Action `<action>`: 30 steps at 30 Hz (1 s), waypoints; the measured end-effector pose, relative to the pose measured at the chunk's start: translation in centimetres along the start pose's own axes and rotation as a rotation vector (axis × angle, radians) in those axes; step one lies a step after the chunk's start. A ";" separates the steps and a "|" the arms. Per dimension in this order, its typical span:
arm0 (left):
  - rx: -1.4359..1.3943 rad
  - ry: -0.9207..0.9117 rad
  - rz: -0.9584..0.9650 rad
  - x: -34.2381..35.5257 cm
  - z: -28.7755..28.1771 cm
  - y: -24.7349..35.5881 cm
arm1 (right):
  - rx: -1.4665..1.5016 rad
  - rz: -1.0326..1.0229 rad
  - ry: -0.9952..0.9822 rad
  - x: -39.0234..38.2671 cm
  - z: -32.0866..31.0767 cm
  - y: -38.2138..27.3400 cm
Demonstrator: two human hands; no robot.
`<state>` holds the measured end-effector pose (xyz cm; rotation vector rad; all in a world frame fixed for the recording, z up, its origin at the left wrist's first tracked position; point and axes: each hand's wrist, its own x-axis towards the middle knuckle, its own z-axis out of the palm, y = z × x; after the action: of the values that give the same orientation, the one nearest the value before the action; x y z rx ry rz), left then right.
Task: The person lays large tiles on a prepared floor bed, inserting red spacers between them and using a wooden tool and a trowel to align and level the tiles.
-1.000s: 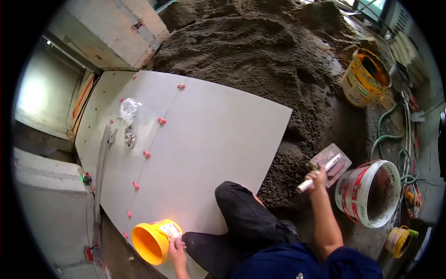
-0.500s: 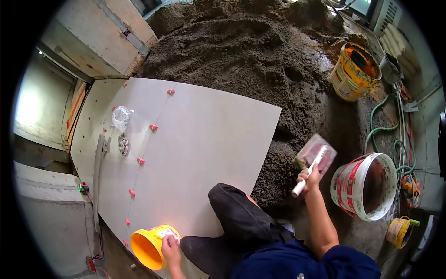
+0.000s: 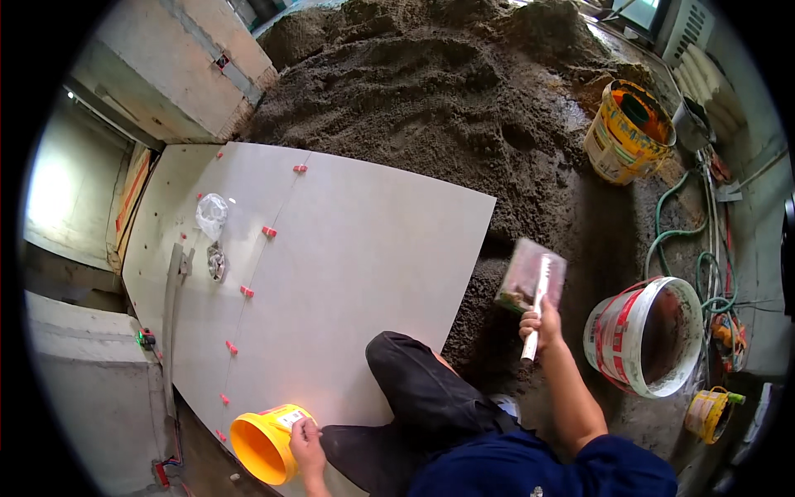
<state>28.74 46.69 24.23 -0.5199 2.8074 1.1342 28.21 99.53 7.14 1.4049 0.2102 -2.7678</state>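
My right hand (image 3: 538, 330) grips the white handle of a flat, mud-smeared trowel (image 3: 517, 273), held over the dark, lumpy mortar bed (image 3: 431, 91) beside the tile edge. My left hand (image 3: 306, 439) holds a small yellow bucket (image 3: 258, 447) by its rim, tipped sideways at the near part of the large pale tiles (image 3: 356, 248), beside my knee. Red clips (image 3: 269, 232) sit along the tile joints. A clear plastic bag (image 3: 211, 215) and a long grey bar (image 3: 172, 331) lie on the tiles.
A white bucket (image 3: 669, 335) stands right of my arm. A stained yellow bucket (image 3: 621, 149) is at the upper right, a small one (image 3: 704, 414) lower right. Green hoses (image 3: 671, 236) run along the right wall. A concrete column (image 3: 174, 58) and low wall (image 3: 91, 389) border the left.
My right hand and the trowel have moved leftward, toward the tile edge, and turned more upright. My left hand still holds the yellow bucket. The view has shifted slightly.
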 end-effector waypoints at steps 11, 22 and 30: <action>-0.058 0.007 -0.107 -2.2 1.4 -1.5 | 0.041 -0.065 0.134 4.9 8.5 8.0; 0.121 0.021 -0.069 -5.3 -3.5 -6.5 | 0.183 -0.508 0.296 1.0 3.4 0.4; -0.021 0.078 -0.191 -7.7 -0.3 -3.7 | -0.060 -0.010 0.095 4.9 5.0 8.2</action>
<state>37.23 46.17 23.41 -0.8314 2.7388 1.1291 22.04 90.89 5.18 1.5254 0.3008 -2.6813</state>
